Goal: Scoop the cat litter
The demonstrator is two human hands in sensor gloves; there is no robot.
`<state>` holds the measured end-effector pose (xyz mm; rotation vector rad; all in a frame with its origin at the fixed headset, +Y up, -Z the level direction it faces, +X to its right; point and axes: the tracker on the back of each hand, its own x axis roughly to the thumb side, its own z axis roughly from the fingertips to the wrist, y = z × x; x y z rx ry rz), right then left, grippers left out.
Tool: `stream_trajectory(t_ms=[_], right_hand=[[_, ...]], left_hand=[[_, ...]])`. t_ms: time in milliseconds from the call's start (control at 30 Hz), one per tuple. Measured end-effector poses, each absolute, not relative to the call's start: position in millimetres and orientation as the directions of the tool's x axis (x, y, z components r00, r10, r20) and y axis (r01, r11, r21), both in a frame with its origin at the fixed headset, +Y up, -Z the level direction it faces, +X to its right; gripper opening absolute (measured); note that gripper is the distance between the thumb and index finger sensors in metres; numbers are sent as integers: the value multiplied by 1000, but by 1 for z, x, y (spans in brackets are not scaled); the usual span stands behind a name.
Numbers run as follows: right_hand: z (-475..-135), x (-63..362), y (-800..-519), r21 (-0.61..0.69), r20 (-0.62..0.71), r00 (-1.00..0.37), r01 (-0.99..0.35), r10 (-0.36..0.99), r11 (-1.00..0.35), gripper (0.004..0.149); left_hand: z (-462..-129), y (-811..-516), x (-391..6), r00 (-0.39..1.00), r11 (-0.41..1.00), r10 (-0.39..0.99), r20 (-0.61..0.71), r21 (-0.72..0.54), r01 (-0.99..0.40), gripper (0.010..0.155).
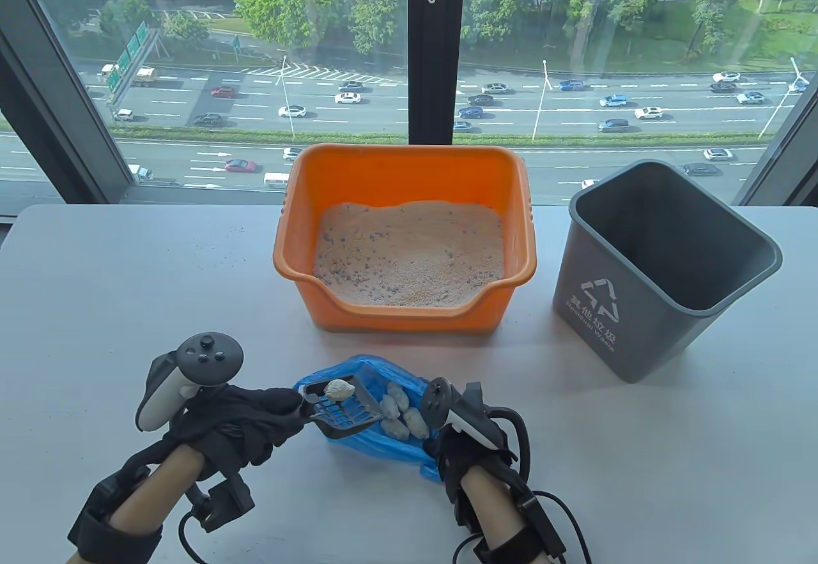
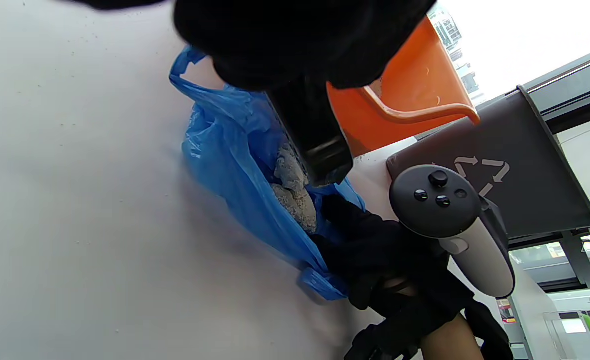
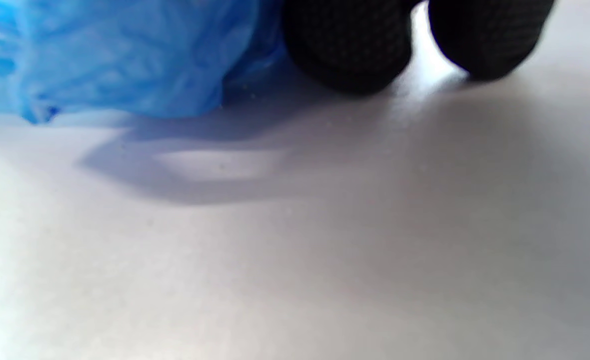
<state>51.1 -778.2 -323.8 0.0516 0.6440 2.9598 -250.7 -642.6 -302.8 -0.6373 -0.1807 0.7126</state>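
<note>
My left hand [image 1: 255, 420] grips the handle of a black slotted scoop [image 1: 342, 405] and holds it over a blue plastic bag [image 1: 377, 446] on the table. A pale clump of litter [image 1: 339, 389] lies in the scoop. Several more clumps [image 1: 399, 414] lie inside the bag. My right hand [image 1: 457, 442] holds the bag's right edge. In the left wrist view the scoop [image 2: 310, 135] hangs over the clumps [image 2: 292, 192] in the bag [image 2: 225, 155]. The orange litter box [image 1: 405, 241] with sandy litter [image 1: 409, 257] stands behind the bag.
A grey waste bin [image 1: 658, 264] stands to the right of the litter box, open and tilted toward me. The white table [image 1: 128, 283] ends at a window behind the box. In the right wrist view my fingertips [image 3: 350, 45] touch the table beside the bag [image 3: 125, 55].
</note>
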Motion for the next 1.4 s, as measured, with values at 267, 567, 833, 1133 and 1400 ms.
stream_trajectory(t_ms=[267, 567, 833, 1133, 1400], right_hand=[[-323, 51, -778, 416, 12, -993, -100, 115, -904, 73], [-322, 50, -779, 420, 9, -993, -103, 118, -902, 73], [-322, 50, -779, 420, 11, -993, -103, 119, -902, 73], [-322, 50, -779, 423, 8, -992, -109, 123, -900, 73], [-322, 51, -779, 420, 8, -993, -102, 116, -902, 73]], left_hand=[[-318, -631, -208, 853, 706, 516, 73, -600, -376, 60], [-332, -620, -185, 884, 702, 467, 37, -623, -345, 58], [-343, -617, -182, 906, 720, 424, -3, -606, -339, 58], [-308, -610, -279, 695, 622, 715, -75, -384, -682, 58], [-308, -663, -368, 584, 577, 746, -321, -127, -807, 60]])
